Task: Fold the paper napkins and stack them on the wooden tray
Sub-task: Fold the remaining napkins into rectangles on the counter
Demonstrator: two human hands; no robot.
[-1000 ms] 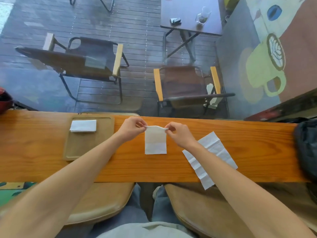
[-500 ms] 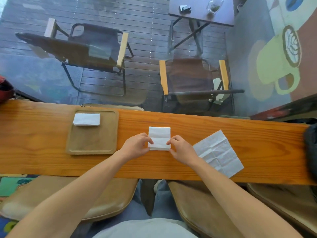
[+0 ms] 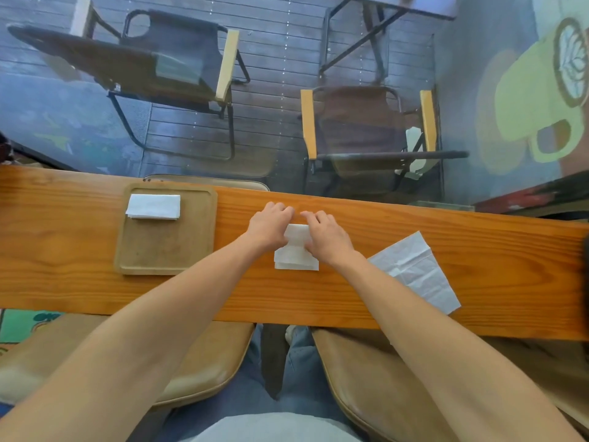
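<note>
A white paper napkin (image 3: 295, 256), folded small, lies in the middle of the wooden counter (image 3: 478, 247). My left hand (image 3: 269, 226) and my right hand (image 3: 325, 237) both press flat on its far part, fingers pointing away from me. The wooden tray (image 3: 165, 247) sits to the left with a folded napkin (image 3: 153, 206) in its far left corner. An unfolded creased napkin (image 3: 414, 272) lies flat on the counter to the right of my right forearm.
The counter runs left to right against a glass pane; chairs and a table stand on the deck beyond it. Two brown stool seats (image 3: 197, 374) are below the counter's near edge. A dark object (image 3: 585, 250) touches the right edge.
Earlier I held the napkin's far edge up with both hands, then brought it down toward me into a fold. Now both hands have slid to the far edge and press it flat.
</note>
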